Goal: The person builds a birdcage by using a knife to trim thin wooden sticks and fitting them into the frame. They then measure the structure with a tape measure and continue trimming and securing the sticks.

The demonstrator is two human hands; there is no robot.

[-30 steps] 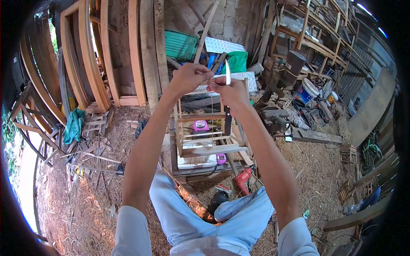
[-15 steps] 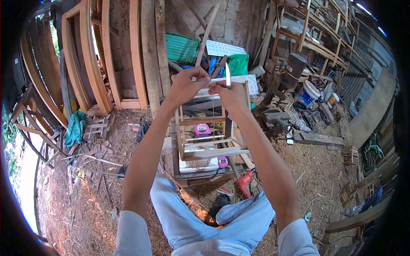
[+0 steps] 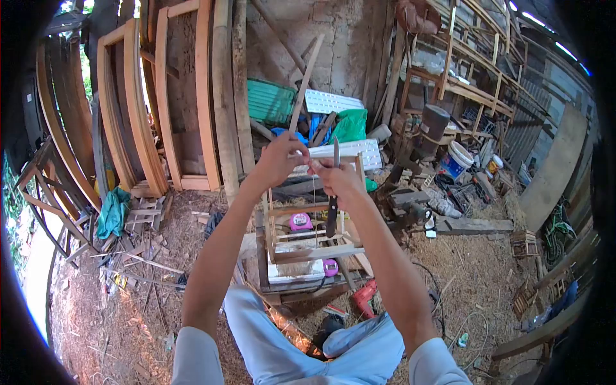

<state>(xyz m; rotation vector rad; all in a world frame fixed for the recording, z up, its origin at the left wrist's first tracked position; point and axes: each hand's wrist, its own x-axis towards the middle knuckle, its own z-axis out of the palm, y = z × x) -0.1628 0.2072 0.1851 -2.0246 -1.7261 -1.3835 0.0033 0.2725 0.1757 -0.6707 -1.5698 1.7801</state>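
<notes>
Knife (image 3: 332,192) in right hand (image 3: 339,181); left hand (image 3: 280,159) pinching stick.

Sawdust and shavings cover the dirt floor (image 3: 475,263). A red drill (image 3: 363,299) lies lower centre; a teal cloth (image 3: 114,210) lies at the left among wood scraps (image 3: 138,247).

The knife (image 3: 332,192) has a black handle and a silvery blade. Pale bare wood makes up the small frame (image 3: 308,218), with a pink tape measure (image 3: 299,221) inside. A red drill (image 3: 364,297) lies nearby; a green bag (image 3: 351,125) sits behind, and the trousers (image 3: 282,340) are light blue.
</notes>
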